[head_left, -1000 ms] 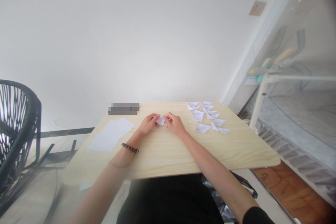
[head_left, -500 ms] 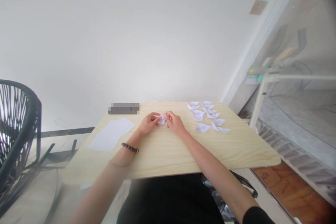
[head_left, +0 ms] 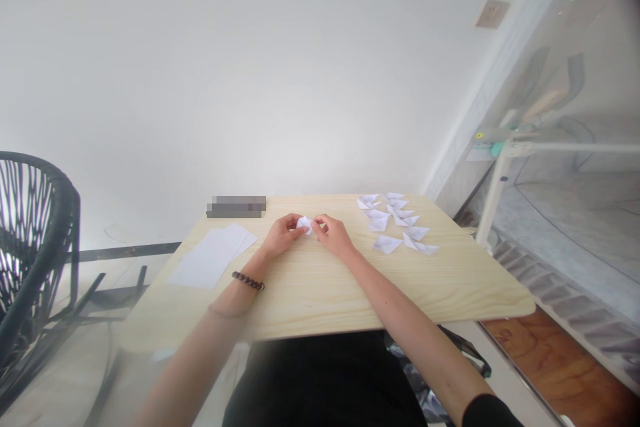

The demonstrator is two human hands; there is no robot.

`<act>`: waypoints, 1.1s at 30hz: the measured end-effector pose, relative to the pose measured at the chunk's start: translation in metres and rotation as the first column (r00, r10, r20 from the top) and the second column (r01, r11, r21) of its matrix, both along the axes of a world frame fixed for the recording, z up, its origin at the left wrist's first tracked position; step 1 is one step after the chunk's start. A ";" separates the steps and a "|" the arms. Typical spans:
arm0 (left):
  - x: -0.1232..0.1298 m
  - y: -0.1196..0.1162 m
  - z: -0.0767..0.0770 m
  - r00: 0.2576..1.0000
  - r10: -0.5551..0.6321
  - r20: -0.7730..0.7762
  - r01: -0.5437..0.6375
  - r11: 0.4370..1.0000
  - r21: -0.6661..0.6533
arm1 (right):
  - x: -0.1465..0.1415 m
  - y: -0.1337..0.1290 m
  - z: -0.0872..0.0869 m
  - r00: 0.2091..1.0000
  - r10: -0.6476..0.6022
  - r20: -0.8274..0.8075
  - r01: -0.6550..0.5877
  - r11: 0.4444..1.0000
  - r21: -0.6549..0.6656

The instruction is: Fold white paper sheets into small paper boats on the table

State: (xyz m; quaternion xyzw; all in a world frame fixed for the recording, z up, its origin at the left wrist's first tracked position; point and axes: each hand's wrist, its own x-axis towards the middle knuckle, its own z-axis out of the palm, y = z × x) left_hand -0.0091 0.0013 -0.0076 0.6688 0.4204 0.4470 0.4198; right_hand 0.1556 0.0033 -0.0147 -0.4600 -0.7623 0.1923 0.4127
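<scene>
Between my two hands, just above the table's middle, is a small piece of folded white paper (head_left: pixel 305 224). My left hand (head_left: pixel 285 235) pinches its left side, thumb in front and fingers behind. On the right side, my right hand (head_left: pixel 332 234) grips it between thumb and fingertips. The fingers partly cover the paper, so its exact folded shape is hard to make out. Several folded white paper boats (head_left: pixel 387 244) stand in loose rows to the right of my right hand. Flat white paper sheets (head_left: pixel 210 257) lie overlapping to the left of my left hand.
The light wooden table (head_left: pixel 320 300) reaches back to a white wall. A blurred-out dark object (head_left: pixel 236 208) sits at its back left corner. A black woven chair (head_left: pixel 60 213) stands at the left, and a white metal frame (head_left: pixel 495 193) at the right.
The folded paper has turned between my fingers and shows more of its white face. My fingers have shifted slightly on it; the boats and sheets are unchanged.
</scene>
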 end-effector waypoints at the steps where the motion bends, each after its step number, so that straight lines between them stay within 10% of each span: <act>1: 0.000 -0.001 0.001 1.000 0.000 0.008 0.000 1.000 -0.009 | 0.000 0.000 0.000 1.000 -0.001 0.000 0.001 1.000 -0.003; 33: 0.000 0.002 -0.001 0.992 -0.043 0.120 0.050 0.997 -0.056 | 0.001 0.000 -0.001 0.987 0.125 -0.098 -0.131 0.990 -0.052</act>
